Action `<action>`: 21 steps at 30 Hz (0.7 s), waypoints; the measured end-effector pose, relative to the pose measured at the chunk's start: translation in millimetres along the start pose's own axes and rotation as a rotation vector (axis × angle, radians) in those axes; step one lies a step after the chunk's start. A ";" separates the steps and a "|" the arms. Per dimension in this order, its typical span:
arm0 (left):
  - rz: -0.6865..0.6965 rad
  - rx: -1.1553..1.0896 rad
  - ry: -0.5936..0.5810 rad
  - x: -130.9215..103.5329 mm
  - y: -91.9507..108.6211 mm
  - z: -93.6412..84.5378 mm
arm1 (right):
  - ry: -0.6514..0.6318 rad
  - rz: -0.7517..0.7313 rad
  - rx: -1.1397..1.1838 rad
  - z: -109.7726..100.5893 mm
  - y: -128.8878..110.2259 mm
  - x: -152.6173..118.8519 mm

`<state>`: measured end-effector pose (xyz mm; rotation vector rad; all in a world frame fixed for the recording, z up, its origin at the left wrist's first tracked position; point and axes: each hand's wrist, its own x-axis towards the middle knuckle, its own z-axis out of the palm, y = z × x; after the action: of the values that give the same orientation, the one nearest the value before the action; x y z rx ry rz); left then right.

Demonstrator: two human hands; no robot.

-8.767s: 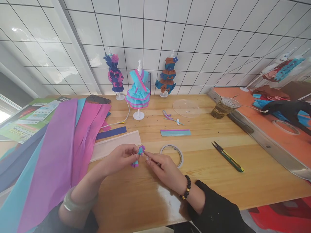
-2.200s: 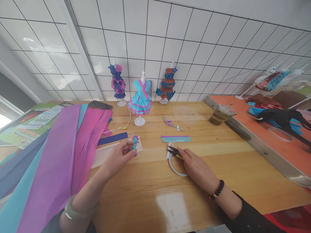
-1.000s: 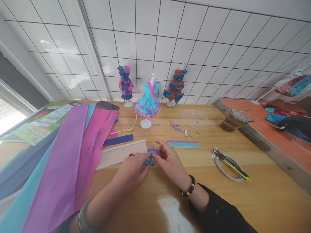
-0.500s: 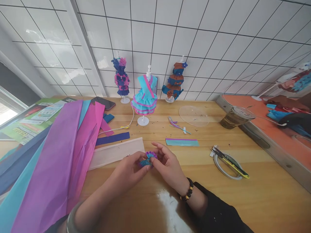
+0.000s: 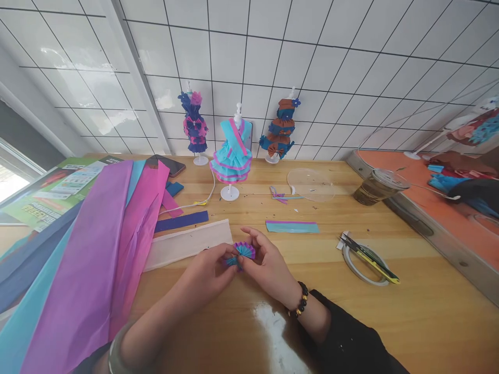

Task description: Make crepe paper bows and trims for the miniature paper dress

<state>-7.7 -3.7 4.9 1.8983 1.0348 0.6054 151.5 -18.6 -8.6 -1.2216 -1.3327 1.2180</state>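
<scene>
A small pleated paper fan, blue with a purple edge, is pinched between both hands above the wooden table. My left hand grips its left end between thumb and fingers. On the right side, the thumb and fingers of my right hand close on it, partly hiding its lower middle. Just beyond the hands lie a white paper strip and a blue strip with a purple border. Behind them stands a mini dress form in a turquoise paper dress with pink trim.
Large crepe paper sheets cover the left side. Two more dressed forms, one navy and pink and one brown and blue, stand by the tiled wall. Scissors lie on a tape roll at right, near a drink cup.
The fan's pleats have spread wider and show more of the blue face. Small paper scraps behind the hands have shifted position. Both hands stay nearly in place.
</scene>
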 end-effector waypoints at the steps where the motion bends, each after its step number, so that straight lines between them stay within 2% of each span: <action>1: -0.011 -0.054 -0.011 0.4 0.0 -0.4 | -0.004 0.000 0.027 0.4 -0.7 -0.1; 7: -0.085 -0.245 -0.057 1.2 0.0 -3.1 | -0.065 0.026 0.175 0.6 -3.3 0.2; 13: -0.145 -0.393 -0.101 2.6 0.7 -5.8 | -0.071 0.026 0.201 -0.9 -2.6 0.7; 18: -0.242 -0.529 -0.084 3.6 -3.0 -11.2 | -0.069 -0.015 0.189 -0.6 -3.1 -0.1; 21: -0.247 -0.595 -0.082 2.5 -4.0 -14.0 | -0.069 -0.021 0.236 -0.1 -4.4 0.4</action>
<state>-18.3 5.9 8.5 1.2457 0.8934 0.6030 151.2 -18.2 -4.2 -1.0043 -1.2083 1.3708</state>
